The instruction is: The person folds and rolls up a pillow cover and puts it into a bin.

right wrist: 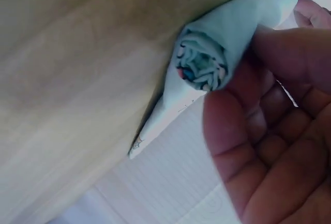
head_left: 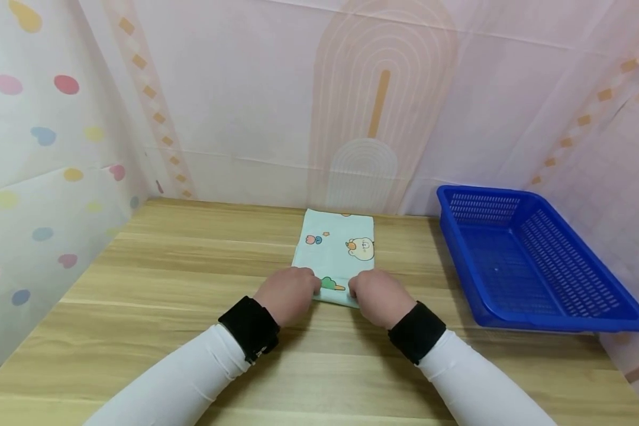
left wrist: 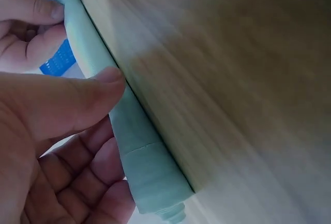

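Nearest, two white sleeves (head_left: 176, 378) reach over the desk (head_left: 154, 284), each ending in a black wristband (head_left: 249, 329). Beyond these, the left hand (head_left: 289, 294) and the right hand (head_left: 381, 300) work side by side on a pale blue-green cloth (head_left: 332, 251). The fingers of both grip its near end, a rolled part (left wrist: 147, 154) pinched between thumb and curled fingers, one hand toward each end of the roll. Its right end, seen from the right wrist, shows a tight spiral of layers.

The roll's long axis runs left to right between the hands, while the flat remainder stretches straight away from the fingers, longer in that direction than across, to about the desk's far edge. Neither hand is clearly nearer: both touch the roll, and the unrolled length lies directly ahead of them. A bear face, a flower and a green motif are printed on it.

Off to the right, apart from the cloth and nearer the right hand, sits a blue plastic basket (head_left: 503, 269). Behind everything hangs a pale backdrop (head_left: 245, 106) with an arch pattern; coloured hearts and dots mark the sheet (head_left: 37, 207) at the left.
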Demonstrator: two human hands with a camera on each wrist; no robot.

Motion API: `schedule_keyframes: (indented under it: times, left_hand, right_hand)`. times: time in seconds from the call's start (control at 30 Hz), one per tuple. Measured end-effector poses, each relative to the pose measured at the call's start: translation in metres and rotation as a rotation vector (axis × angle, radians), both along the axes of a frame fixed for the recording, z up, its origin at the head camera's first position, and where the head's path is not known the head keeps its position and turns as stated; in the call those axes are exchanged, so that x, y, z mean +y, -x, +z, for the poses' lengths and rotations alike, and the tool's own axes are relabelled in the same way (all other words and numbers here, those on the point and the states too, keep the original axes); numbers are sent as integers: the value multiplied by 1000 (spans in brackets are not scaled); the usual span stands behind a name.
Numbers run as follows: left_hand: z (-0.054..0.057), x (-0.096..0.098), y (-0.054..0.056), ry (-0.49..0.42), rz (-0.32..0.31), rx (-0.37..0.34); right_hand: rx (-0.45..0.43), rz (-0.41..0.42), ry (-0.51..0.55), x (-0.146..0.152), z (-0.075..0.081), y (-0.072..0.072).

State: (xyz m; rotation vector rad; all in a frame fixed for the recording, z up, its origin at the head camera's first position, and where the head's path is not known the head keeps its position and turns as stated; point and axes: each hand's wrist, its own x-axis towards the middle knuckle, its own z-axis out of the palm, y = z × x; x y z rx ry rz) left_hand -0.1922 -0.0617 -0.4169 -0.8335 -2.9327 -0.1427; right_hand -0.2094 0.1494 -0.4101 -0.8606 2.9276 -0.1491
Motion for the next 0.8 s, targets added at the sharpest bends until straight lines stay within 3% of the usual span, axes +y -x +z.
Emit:
schedule_keyframes:
  times: [0.23,0.47,0.8]
  left_hand:
    - [0,-1,4,-51,26,-69]
    - [2,-3,10,-89,56,-120]
    - [1,-3,16,-82,76,-130]
  right_hand:
    - [14,54,46,6,0,-8]
    - [-32,35,70,5,-1,-3]
    - [-58,42,70,5,-1,2]
